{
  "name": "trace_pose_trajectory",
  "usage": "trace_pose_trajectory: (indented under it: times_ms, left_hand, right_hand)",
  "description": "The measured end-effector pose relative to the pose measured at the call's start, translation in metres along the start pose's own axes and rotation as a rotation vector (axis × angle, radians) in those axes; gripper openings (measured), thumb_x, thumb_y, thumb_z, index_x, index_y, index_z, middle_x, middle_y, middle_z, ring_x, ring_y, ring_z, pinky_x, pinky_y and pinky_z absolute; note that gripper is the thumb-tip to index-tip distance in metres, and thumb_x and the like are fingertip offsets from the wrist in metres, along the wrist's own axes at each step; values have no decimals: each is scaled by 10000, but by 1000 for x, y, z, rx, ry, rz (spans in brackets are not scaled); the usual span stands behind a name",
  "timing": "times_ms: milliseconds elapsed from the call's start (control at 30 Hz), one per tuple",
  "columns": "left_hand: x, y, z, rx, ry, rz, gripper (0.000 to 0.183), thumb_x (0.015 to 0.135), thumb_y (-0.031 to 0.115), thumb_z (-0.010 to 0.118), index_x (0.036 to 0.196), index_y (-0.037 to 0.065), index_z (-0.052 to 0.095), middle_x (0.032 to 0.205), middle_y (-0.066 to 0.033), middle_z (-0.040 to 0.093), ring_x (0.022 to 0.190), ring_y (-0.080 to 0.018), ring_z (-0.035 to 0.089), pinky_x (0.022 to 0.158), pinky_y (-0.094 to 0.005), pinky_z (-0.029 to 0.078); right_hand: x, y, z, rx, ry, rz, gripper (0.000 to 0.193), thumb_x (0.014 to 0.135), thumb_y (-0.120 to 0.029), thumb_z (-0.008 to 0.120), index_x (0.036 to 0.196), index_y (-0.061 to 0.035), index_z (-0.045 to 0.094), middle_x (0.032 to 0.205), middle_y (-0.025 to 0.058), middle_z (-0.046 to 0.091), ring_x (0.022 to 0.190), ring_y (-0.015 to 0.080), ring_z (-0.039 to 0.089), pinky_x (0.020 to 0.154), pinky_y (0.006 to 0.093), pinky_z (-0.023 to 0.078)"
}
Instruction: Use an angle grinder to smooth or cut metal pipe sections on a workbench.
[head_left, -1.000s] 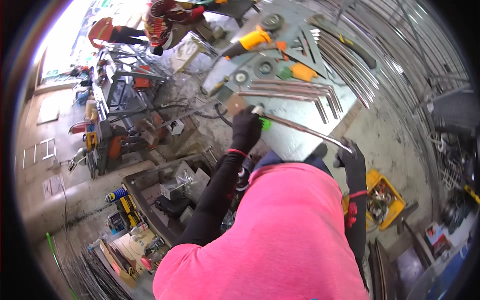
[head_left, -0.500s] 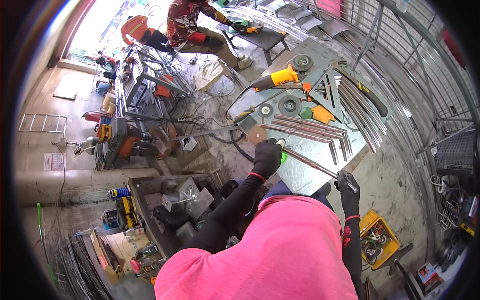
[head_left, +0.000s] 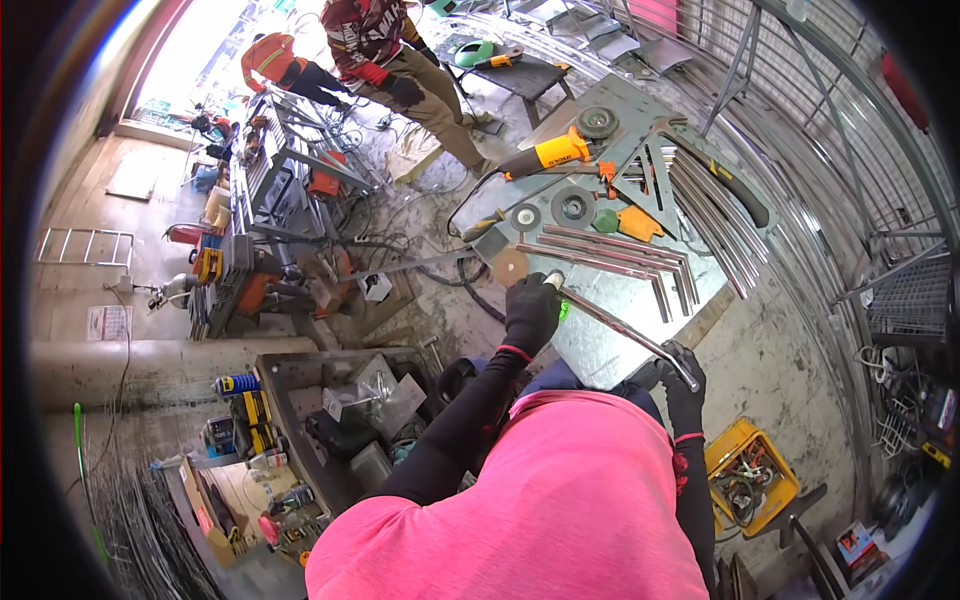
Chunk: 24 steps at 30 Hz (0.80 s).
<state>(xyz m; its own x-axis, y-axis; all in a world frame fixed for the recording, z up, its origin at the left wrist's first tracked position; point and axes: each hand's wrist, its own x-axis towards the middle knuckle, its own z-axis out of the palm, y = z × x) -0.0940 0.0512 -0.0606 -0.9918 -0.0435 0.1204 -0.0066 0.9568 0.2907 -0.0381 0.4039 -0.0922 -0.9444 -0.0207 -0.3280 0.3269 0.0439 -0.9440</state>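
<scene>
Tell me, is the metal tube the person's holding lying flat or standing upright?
Lying flat: the metal tube runs low over the steel table, left hand and right hand gripping opposite ends.

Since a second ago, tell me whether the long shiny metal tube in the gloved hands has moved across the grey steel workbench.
No: the metal tube stays diagonal near the workbench front edge.

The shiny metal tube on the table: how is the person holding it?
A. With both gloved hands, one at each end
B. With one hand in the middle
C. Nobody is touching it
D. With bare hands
A: the left hand in a black glove grips one end of the metal tube and the right hand, also gloved, grips the other end.
</scene>
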Motion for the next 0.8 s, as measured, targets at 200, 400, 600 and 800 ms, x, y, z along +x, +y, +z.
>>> trace_pose_trajectory:
  times_ms: [200, 400, 600, 800]
  left_hand:
    - [-5, -3, 10, 82, 40, -11, 297, 905, 194, 774, 1191, 116, 793, 1106, -132, 725, 1033, -386, 687, 868, -539, 509]
    - [-4, -10, 24, 168, 55, 44, 337, 913, 265, 782, 1208, 102, 775, 1112, -137, 723, 1028, -385, 686, 868, -549, 508]
    - [7, -24, 5, 47, -63, 226, 460, 912, 228, 773, 1359, 121, 746, 1096, -140, 727, 1002, -391, 695, 850, -546, 510]
    - [32, -60, -2, -181, -153, 318, 384, 928, 214, 771, 1302, 127, 790, 1013, -151, 748, 964, -381, 730, 837, -531, 550]
  right_hand:
    - [-1, 5, 18, 223, 32, 56, 362, 1083, -54, 676, 1429, 49, 698, 1342, 88, 756, 1169, 144, 698, 1040, 285, 564]
    - [-11, 24, 35, 449, 167, 3, 328, 1126, -176, 697, 1373, 38, 715, 1169, 48, 720, 998, 134, 723, 927, 307, 641]
    - [-16, 29, 45, 477, 329, 78, 281, 1107, -242, 752, 1268, -13, 722, 1037, 45, 738, 887, 148, 758, 851, 316, 662]
    - [-11, 35, 56, 511, 382, 111, 316, 1089, -241, 786, 1313, -37, 697, 1034, 54, 739, 874, 192, 785, 842, 388, 695]
